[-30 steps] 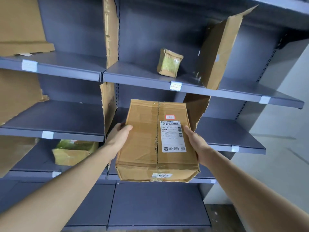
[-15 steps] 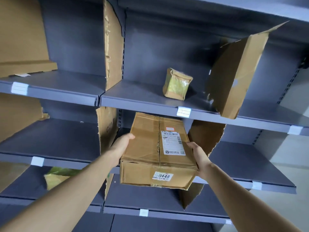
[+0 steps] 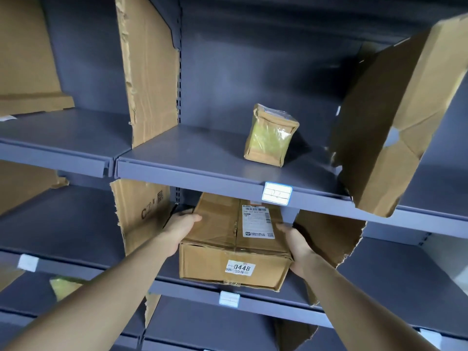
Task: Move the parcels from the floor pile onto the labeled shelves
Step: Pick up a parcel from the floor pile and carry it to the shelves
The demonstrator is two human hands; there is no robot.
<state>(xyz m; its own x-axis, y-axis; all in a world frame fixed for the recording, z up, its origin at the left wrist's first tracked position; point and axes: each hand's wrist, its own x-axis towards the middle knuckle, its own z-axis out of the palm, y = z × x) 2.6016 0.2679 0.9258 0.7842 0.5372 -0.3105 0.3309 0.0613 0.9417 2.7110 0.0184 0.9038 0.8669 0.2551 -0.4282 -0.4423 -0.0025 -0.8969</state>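
Our left hand (image 3: 183, 225) and right hand (image 3: 295, 245) grasp the cardboard parcel (image 3: 234, 240) by its two sides, fingers curled round its edges. Between our hands it sits partly inside the middle shelf (image 3: 253, 293), its 0448 sticker facing us. Above our hands, a small taped parcel (image 3: 271, 135) stands on the upper shelf (image 3: 192, 173).

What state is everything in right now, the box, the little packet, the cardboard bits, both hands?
Box: taped shut, dented, partly slid onto the middle shelf.
Left hand: holds the box's left side.
Right hand: holds its right side.
Small packet: upright on the upper shelf.
Cardboard dividers: upright, torn edges.
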